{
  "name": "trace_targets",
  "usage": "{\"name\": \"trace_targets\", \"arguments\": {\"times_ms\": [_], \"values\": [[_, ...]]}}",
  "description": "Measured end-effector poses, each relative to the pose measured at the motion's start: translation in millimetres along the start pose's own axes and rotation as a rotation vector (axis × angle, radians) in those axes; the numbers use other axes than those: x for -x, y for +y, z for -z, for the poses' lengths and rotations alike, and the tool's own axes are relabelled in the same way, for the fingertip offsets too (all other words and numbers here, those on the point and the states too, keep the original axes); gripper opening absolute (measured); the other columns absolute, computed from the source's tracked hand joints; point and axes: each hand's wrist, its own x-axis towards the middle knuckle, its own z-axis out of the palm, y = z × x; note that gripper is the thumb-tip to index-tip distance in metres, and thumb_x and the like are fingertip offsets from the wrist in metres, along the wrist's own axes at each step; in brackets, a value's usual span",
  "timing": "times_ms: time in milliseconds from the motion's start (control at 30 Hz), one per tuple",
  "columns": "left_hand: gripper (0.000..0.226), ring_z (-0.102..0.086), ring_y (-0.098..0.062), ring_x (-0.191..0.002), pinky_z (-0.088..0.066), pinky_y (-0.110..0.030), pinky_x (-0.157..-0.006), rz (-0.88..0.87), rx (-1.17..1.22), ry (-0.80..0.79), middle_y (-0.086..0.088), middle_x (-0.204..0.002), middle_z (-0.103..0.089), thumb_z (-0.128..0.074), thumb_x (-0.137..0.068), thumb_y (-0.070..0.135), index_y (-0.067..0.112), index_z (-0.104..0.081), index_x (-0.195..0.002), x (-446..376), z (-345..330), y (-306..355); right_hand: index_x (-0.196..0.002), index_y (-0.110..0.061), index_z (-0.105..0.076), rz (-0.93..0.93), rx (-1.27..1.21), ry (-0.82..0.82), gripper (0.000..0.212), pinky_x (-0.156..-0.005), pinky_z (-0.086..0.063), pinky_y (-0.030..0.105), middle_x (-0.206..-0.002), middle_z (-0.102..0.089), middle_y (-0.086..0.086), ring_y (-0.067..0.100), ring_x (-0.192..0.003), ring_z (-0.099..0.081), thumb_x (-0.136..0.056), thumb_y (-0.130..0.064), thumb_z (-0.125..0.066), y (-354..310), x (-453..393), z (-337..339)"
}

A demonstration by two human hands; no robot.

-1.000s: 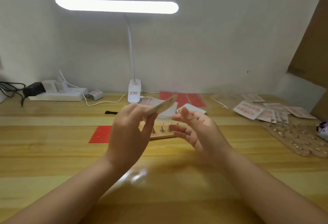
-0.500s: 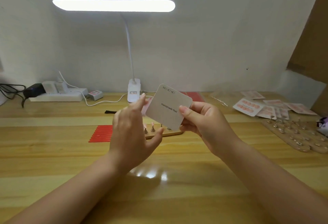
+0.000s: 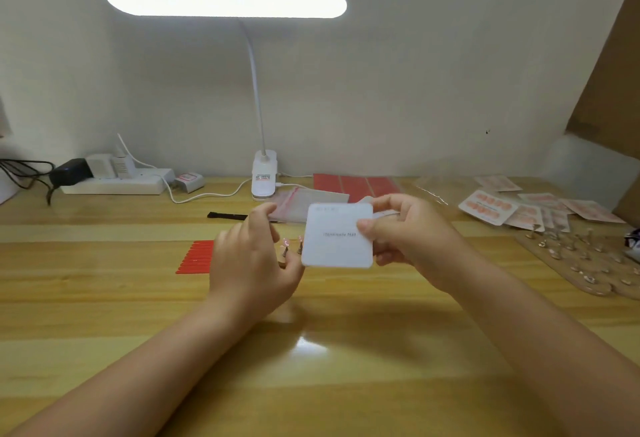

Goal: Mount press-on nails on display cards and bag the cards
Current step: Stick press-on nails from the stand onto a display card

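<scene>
Head view, looking forward and down over a wooden desk toward a wall.

The single camera sits above the near edge of the desk (image 3: 104,298) and faces the desk lamp (image 3: 264,173), which stands at the far edge against the wall, just left of centre. Both forearms enter from the bottom corners, and the hands are close below the lens, in front of the lamp. The wide angle bends the desk edges.
</scene>
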Motion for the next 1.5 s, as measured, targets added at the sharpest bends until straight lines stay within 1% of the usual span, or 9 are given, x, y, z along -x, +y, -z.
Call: {"name": "trace_targets", "arguments": {"times_ms": [167, 267, 467, 567, 700, 800, 867, 1333, 1500], "values": [[0.106, -0.058, -0.018, -0.102, -0.039, -0.034, -0.078, 0.119, -0.217, -0.243, 0.009, -0.108, -0.057, -0.043, -0.070, 0.075, 0.021, -0.002, -0.151, -4.2, -8.8, -12.8, -0.097, -0.012, -0.062, -0.180, 0.363, -0.144, 0.014, -0.050, -0.050, 0.023, -0.079, -0.070, 0.002, 0.011, -0.060, -0.068, -0.084, -0.006, -0.063, 16.6, 0.9, -5.4], [0.098, -0.056, -0.017, -0.106, -0.043, -0.037, -0.085, 0.119, -0.187, -0.280, 0.012, -0.107, -0.060, -0.052, -0.075, 0.069, 0.023, -0.011, -0.152, -4.7, -13.9, -17.2, -0.096, -0.017, -0.064, -0.152, 0.616, -0.129, 0.017, -0.056, -0.052, 0.034, -0.074, -0.071, 0.001, 0.014, -0.060, -0.068, -0.079, -0.019, -0.064, 26.8, -0.5, -11.2], [0.072, -0.058, -0.015, -0.101, -0.042, -0.034, -0.086, 0.078, -0.119, -0.190, 0.017, -0.101, -0.063, -0.061, -0.087, 0.048, 0.025, -0.026, -0.147, -7.7, -15.3, -22.1, -0.112, -0.024, -0.059, -0.082, 0.944, -0.102, 0.040, -0.060, -0.043, 0.027, -0.088, -0.060, -0.011, 0.011, -0.081, -0.061, -0.076, -0.039, -0.068, 38.4, -3.5, -13.5], [0.070, -0.055, -0.019, -0.107, -0.040, -0.034, -0.089, 0.086, -0.213, -0.228, 0.011, -0.114, -0.062, -0.057, -0.083, 0.047, 0.026, -0.030, -0.144, -16.4, -6.7, -25.5, -0.112, -0.025, -0.058, -0.044, 0.943, -0.111, 0.038, -0.064, -0.040, 0.026, -0.090, -0.056, -0.013, 0.010, -0.087, -0.056, -0.078, -0.040, -0.067, 43.4, -5.8, -13.3], [0.075, -0.050, -0.029, -0.115, -0.046, -0.039, -0.091, 0.390, -0.429, -0.554, -0.004, -0.125, -0.055, -0.063, -0.072, 0.062, 0.020, -0.040, -0.131, -44.9, 23.1, -54.6, -0.097, -0.024, -0.060, -0.037, 0.803, -0.110, 0.022, -0.055, -0.045, 0.025, -0.079, -0.062, -0.009, 0.009, -0.061, -0.059, -0.079, -0.034, -0.066, 48.2, -9.9, -8.1], [0.120, -0.053, -0.033, -0.116, -0.051, -0.044, -0.092, 0.630, -0.321, -0.756, -0.011, -0.137, -0.048, -0.069, -0.061, 0.076, 0.012, -0.017, -0.148, -46.0, 33.6, -78.0, -0.088, -0.025, -0.061, -0.051, 0.699, -0.088, 0.010, -0.046, -0.045, 0.023, -0.078, -0.062, -0.004, 0.010, -0.052, -0.059, -0.081, -0.030, -0.066, 52.5, -12.9, -4.5], [0.128, -0.048, -0.034, -0.124, -0.047, -0.043, -0.098, 0.629, -0.308, -0.802, -0.013, -0.146, -0.040, -0.070, -0.063, 0.074, 0.012, -0.001, -0.152, -41.3, 31.1, -83.5, -0.086, -0.025, -0.062, -0.052, 0.689, -0.093, 0.008, -0.044, -0.044, 0.022, -0.077, -0.063, -0.004, 0.010, -0.049, -0.059, -0.081, -0.030, -0.066, 55.0, -14.0, -3.5], [0.079, -0.056, -0.025, -0.109, -0.050, -0.038, -0.090, 0.518, -0.296, -0.628, -0.004, -0.125, -0.058, -0.077, -0.070, 0.051, 0.017, -0.042, -0.133, -40.1, 29.4, -77.0, -0.083, -0.026, -0.064, -0.058, 0.636, -0.104, 0.002, -0.043, -0.044, 0.023, -0.068, -0.064, -0.006, 0.011, -0.047, -0.059, -0.083, -0.027, -0.063, 57.4, -14.3, -4.7], [0.071, -0.056, -0.030, -0.106, -0.050, -0.042, -0.085, 0.316, -0.240, -0.231, -0.007, -0.118, -0.060, -0.079, -0.071, 0.028, 0.017, -0.045, -0.132, -47.5, 52.5, -63.5, -0.081, -0.024, -0.065, -0.026, 0.627, 0.002, 0.006, -0.040, -0.042, 0.024, -0.073, -0.062, -0.006, 0.010, -0.049, -0.059, -0.085, -0.027, -0.062, 45.8, -9.0, -6.3]]}}
